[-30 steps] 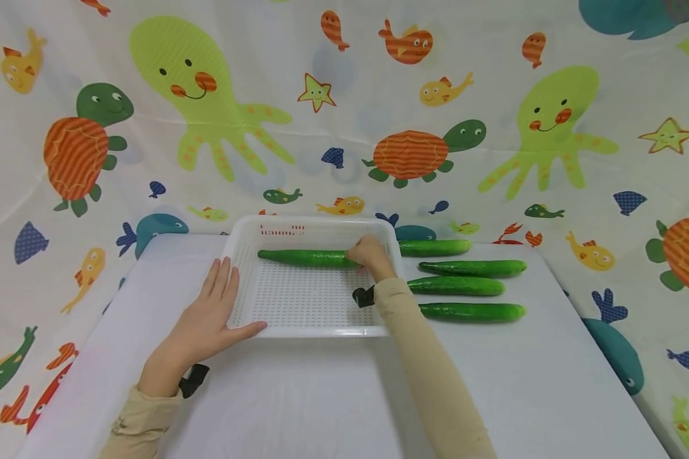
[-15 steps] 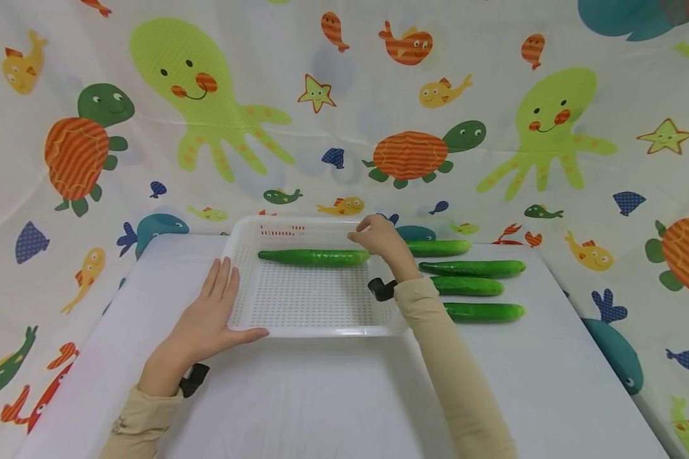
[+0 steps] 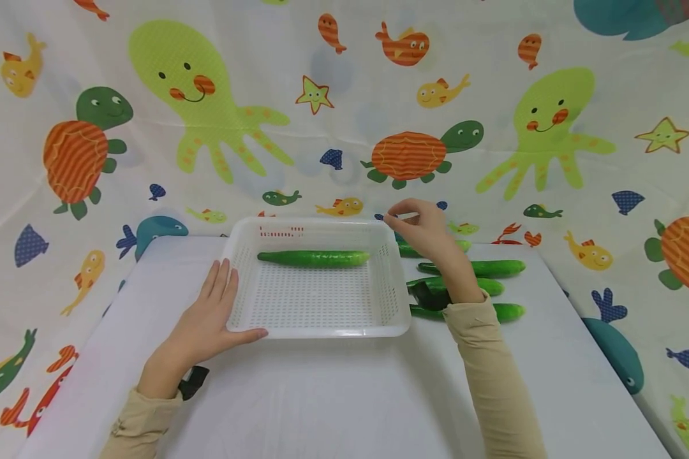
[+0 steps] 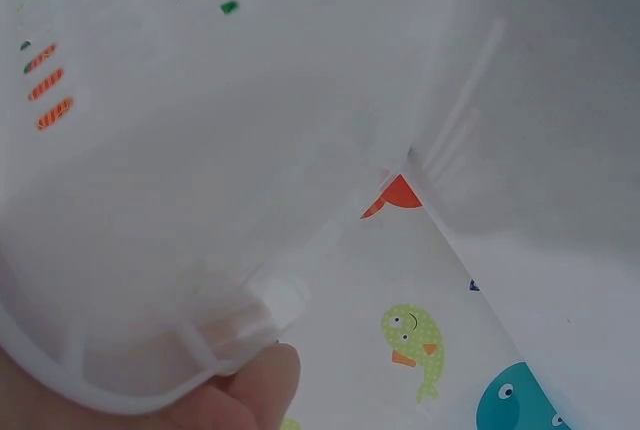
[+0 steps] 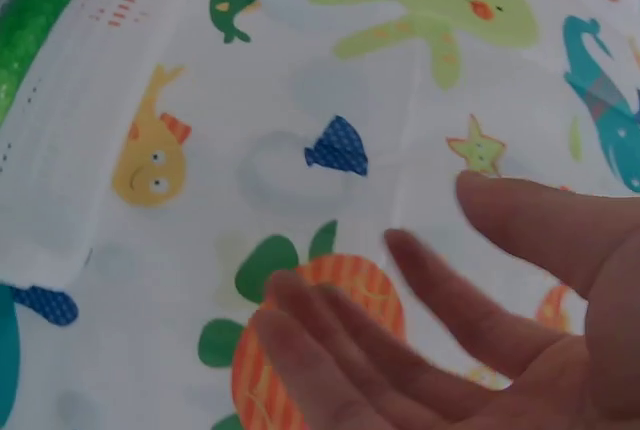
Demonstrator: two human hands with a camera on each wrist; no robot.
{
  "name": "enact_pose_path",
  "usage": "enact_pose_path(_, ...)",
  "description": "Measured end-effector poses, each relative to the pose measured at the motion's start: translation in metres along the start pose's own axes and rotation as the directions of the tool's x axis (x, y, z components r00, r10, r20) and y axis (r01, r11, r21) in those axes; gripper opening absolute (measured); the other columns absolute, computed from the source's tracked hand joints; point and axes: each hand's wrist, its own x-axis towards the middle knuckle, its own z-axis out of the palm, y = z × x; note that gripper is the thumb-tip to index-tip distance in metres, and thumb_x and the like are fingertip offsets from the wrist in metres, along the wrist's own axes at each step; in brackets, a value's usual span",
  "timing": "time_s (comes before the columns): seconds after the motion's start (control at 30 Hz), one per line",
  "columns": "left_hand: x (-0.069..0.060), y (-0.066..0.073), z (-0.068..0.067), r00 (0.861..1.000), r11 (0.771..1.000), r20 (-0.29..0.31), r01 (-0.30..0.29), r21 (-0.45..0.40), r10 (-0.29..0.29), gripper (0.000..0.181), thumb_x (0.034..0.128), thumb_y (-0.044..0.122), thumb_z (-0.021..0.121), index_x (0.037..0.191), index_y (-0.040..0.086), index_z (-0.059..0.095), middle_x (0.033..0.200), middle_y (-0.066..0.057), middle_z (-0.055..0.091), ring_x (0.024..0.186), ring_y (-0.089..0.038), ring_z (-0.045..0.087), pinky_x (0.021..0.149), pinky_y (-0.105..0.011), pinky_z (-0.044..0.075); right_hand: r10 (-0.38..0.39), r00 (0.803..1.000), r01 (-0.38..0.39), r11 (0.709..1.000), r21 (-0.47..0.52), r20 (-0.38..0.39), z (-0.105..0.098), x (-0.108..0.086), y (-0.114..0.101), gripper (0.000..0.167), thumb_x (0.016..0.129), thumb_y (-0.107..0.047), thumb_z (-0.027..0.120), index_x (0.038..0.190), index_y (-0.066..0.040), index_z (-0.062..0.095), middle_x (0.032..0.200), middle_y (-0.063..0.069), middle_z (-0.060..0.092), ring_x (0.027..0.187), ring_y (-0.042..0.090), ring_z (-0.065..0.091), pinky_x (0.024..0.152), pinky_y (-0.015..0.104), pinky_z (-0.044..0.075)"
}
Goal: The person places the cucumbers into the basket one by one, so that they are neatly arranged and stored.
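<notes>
From where I stand, one cucumber [image 3: 313, 258] lies lengthwise in the white plastic basket [image 3: 321, 332], nearer its far wall, and four more cucumbers [image 3: 482, 268] lie on the table [image 3: 333, 395] just right of it. The left hand [image 3: 203, 322] rests on the basket's left side, fingers straight, thumb spread along the near rim. The right hand [image 3: 427, 233] is above the far right corner, holding nothing. If that arm swung low, I think the black wrist mount [image 3: 430, 297], hanging over the row, could catch a cucumber and start it rolling; a knuckle clipping the right rim might skew the basket, since only the left side is steadied. From the head, the right thumb and forefinger look almost together, but the right wrist view shows them well apart, the other fingers extended too. That view has only a green strip of cucumber at its edge and misses the row. The left wrist view alone brings a fingertip up close at the curved rim; whether it presses, I cannot tell.
</notes>
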Motion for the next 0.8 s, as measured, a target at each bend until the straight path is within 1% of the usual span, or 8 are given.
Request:
enact_pose_path(0.1,0.0,-0.001,0.001,1.0,1.0,-0.003,0.001,0.001,-0.001,0.128,0.0772,0.071,0.069,0.153,-0.012,0.007,0.163,-0.024,-0.009,0.149,-0.038,-0.012,0.11,-0.064,0.026,-0.097,0.994,0.1,0.994,0.054,-0.051,-0.009,-0.011,0.004,0.031,0.098,-0.027,0.063,0.119,-0.005,0.066,0.126,0.012,0.062,0.11,0.03,0.064,0.09,0.048,0.053)
enact_pose_path(0.2,0.0,-0.001,0.001,1.0,1.0,-0.003,0.003,-0.003,-0.003,0.128,0.0772,0.071,0.069,0.153,-0.012,0.007,0.163,-0.024,-0.009,0.149,-0.039,-0.012,0.11,-0.064,0.025,-0.205,0.972,0.215,0.972,0.094,-0.112,-0.016,-0.022,0.01,0.028,0.098,-0.023,0.064,0.117,-0.003,0.068,0.12,0.011,0.065,0.107,0.024,0.065,0.091,0.04,0.053)
enact_pose_path(0.33,0.0,-0.001,0.002,1.0,1.0,-0.004,0.004,-0.007,-0.004,0.128,0.0771,0.071,0.069,0.153,-0.012,0.007,0.163,-0.024,-0.009,0.149,-0.039,-0.012,0.11,-0.065,0.025,-0.313,0.928,0.341,0.931,0.127,-0.201,-0.027,-0.036,0.02,0.022,0.098,-0.015,0.064,0.115,-0.002,0.069,0.116,0.01,0.067,0.105,0.015,0.063,0.092,0.027,0.051)
enact_pose_path(0.47,0.0,-0.002,0.003,1.0,1.0,-0.008,0.004,-0.003,-0.004,0.128,0.077,0.072,0.068,0.154,-0.011,0.007,0.163,-0.024,-0.009,0.15,-0.038,-0.012,0.11,-0.064,0.025,-0.393,0.878,0.443,0.883,0.154,-0.273,-0.037,-0.048,0.032,0.017,0.097,-0.005,0.063,0.112,0.0,0.07,0.115,0.009,0.068,0.107,0.012,0.063,0.095,0.023,0.048)
enact_pose_path(0.57,0.0,-0.003,0.004,1.0,1.0,-0.01,0.005,0.001,-0.005,0.128,0.0769,0.072,0.068,0.154,-0.011,0.007,0.163,-0.024,-0.008,0.15,-0.037,-0.012,0.11,-0.064,0.025,-0.43,0.841,0.508,0.835,0.21,-0.328,-0.046,-0.055,0.043,0.016,0.095,0.002,0.062,0.109,0.005,0.07,0.114,0.012,0.068,0.107,0.015,0.064,0.095,0.024,0.048)
enact_pose_path(0.63,0.0,-0.003,0.004,1.0,1.0,-0.012,0.004,0.002,-0.004,0.128,0.0769,0.072,0.068,0.154,-0.011,0.008,0.163,-0.024,-0.008,0.15,-0.037,-0.012,0.11,-0.064,0.025,-0.431,0.822,0.537,0.804,0.256,-0.372,-0.052,-0.059,0.051,0.015,0.095,0.006,0.061,0.107,0.009,0.069,0.112,0.016,0.068,0.105,0.019,0.064,0.094,0.024,0.048)
enact_pose_path(0.73,0.0,-0.003,0.004,1.0,1.0,-0.016,0.001,0.0,-0.001,0.128,0.0768,0.071,0.069,0.154,-0.011,0.008,0.163,-0.024,-0.007,0.15,-0.038,-0.012,0.11,-0.064,0.025,-0.397,0.805,0.555,0.766,0.323,-0.44,-0.061,-0.065,0.064,0.016,0.094,0.008,0.06,0.107,0.014,0.067,0.111,0.02,0.068,0.103,0.023,0.065,0.09,0.024,0.049)
enact_pose_path(0.8,0.0,-0.002,0.004,1.0,1.0,-0.017,0.001,-0.004,-0.001,0.128,0.0768,0.071,0.069,0.154,-0.011,0.008,0.163,-0.024,-0.007,0.15,-0.038,-0.011,0.11,-0.064,0.025,-0.358,0.8,0.551,0.757,0.352,-0.483,-0.067,-0.069,0.075,0.017,0.095,0.007,0.059,0.107,0.016,0.067,0.111,0.02,0.069,0.102,0.023,0.066,0.088,0.023,0.05)
